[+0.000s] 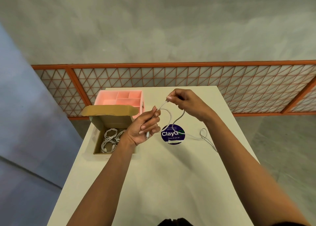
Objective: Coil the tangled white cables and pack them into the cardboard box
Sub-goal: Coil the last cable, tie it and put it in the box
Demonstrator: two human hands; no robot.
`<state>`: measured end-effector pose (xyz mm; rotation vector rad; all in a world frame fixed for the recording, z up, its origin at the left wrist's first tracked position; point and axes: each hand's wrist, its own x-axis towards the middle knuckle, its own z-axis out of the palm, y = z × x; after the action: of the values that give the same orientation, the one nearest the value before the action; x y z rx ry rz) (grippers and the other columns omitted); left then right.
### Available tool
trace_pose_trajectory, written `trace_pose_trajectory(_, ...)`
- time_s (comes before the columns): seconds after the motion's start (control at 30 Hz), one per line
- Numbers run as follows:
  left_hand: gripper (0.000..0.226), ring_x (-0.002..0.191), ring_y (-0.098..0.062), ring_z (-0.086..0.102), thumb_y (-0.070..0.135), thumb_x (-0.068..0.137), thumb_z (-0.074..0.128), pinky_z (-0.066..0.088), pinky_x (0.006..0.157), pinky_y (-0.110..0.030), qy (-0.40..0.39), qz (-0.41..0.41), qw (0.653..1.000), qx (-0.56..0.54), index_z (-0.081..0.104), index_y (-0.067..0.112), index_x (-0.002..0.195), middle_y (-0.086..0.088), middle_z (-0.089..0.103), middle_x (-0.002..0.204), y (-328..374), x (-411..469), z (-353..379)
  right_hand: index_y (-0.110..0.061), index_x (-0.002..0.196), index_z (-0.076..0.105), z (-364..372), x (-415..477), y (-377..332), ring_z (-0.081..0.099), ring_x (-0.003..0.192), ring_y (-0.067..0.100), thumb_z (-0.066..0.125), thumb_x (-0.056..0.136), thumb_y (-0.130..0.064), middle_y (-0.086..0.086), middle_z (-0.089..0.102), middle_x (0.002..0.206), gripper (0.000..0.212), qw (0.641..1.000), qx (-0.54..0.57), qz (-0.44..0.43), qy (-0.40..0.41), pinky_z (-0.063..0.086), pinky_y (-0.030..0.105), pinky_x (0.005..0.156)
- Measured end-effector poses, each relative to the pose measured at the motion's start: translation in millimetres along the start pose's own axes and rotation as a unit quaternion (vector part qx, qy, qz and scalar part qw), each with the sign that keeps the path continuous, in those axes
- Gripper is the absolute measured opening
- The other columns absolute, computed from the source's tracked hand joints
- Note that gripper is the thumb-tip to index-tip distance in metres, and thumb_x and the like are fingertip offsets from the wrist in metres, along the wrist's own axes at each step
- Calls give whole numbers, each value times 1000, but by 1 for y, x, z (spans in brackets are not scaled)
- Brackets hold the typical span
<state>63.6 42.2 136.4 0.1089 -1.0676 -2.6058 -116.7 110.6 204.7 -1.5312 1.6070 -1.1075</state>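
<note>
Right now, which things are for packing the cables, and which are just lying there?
For the job: the loose cable, held by the left hand and right hand; the cardboard box; the coiled cables already inside it.
Just lying about: the pink tray behind the box; the round blue sticker on the table.

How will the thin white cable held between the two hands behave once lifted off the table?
Probably floppy: the thin white cable sags in a loop between the left hand and right hand. Likely light, since fingers alone hold it up. Its tail on the cream table may drag and snag, as it lies looped.
</note>
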Motion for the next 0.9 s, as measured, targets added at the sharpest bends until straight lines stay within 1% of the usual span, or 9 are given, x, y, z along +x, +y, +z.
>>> trace_pose_trajectory(0.07, 21, 23, -3, 35, 31, 87, 67, 43, 44, -16, 0, 13, 1000, -7, 64, 11, 84, 7, 41, 34, 1, 2, 4, -5, 93, 65, 3, 1, 2, 50, 56, -8, 55, 96, -20, -14, 57, 71, 18, 999, -13, -17, 37, 37, 7, 56)
trace_pose_trajectory(0.13, 26, 23, -5, 29, 31, 91, 60, 41, 44, -15, 16, 34, 999, -5, 67, 8, 101, 6, 33, 35, 3, 2, 9, -9, 88, 67, 8, 1, 10, 45, 55, 1, 52, 97, -27, -10, 57, 73, 25, 997, -44, -23, 60, 35, 13, 56)
trace_pose_trajectory(0.2, 38, 25, -8, 24, 30, 98, 42, 37, 46, -14, 37, 50, 998, 4, 60, 7, 124, 4, 25, 38, 5, 2, 12, -9, 87, 65, 14, -2, 21, 43, 55, 7, 45, 100, -28, -4, 50, 68, 31, 997, -62, -13, 53, 41, 19, 55)
trace_pose_trajectory(0.3, 46, 28, -6, 29, 28, 101, 30, 42, 52, -15, 67, 75, 995, 20, 44, 7, 140, 6, 33, 38, 6, 3, 11, -8, 94, 57, 29, -10, 38, 52, 49, 11, 34, 104, -26, 1, 46, 60, 32, 997, -63, 38, -3, 45, 19, 55)
trace_pose_trajectory(0.4, 50, 36, -5, 35, 28, 97, 39, 52, 69, -19, 84, 101, 990, 50, 37, 10, 144, 7, 39, 42, 4, 5, 9, -7, 101, 52, 42, -16, 44, 56, 45, 12, 29, 104, -21, 4, 50, 62, 27, 988, -64, 115, -79, 47, 18, 54)
trace_pose_trajectory(0.5, 46, 42, -3, 40, 27, 95, 39, 53, 86, -26, 120, 126, 983, 66, 40, 14, 140, 7, 42, 45, 4, 8, 9, -6, 101, 50, 49, -21, 34, 53, 40, 9, 27, 102, -13, 7, 50, 69, 24, 968, -70, 181, -158, 47, 19, 48)
trace_pose_trajectory(0.63, 44, 45, -1, 50, 25, 91, 39, 51, 97, -40, 154, 145, 973, 98, 45, 15, 134, 8, 52, 48, 8, 10, 11, -7, 100, 53, 51, -22, 20, 42, 47, 14, 30, 104, -26, 3, 43, 66, 31, 951, -91, 193, -225, 40, 23, 48)
trace_pose_trajectory(0.8, 56, 61, -5, 66, 27, 89, 43, 48, 98, -41, 192, 151, 962, 123, 38, 12, 143, 1, 70, 67, 9, 10, 3, -8, 93, 58, 45, -20, 2, 38, 46, 13, 32, 104, -31, 1, 44, 63, 36, 938, -142, 191, -252, 36, 19, 42)
trace_pose_trajectory(0.9, 48, 74, -9, 71, 24, 99, 37, 50, 94, -33, 221, 145, 952, 157, 33, 13, 145, -4, 75, 85, 10, 11, -1, -9, 92, 62, 42, -18, -4, 43, 51, 16, 34, 103, -31, 2, 48, 66, 38, 931, -187, 169, -265, 38, 20, 48)
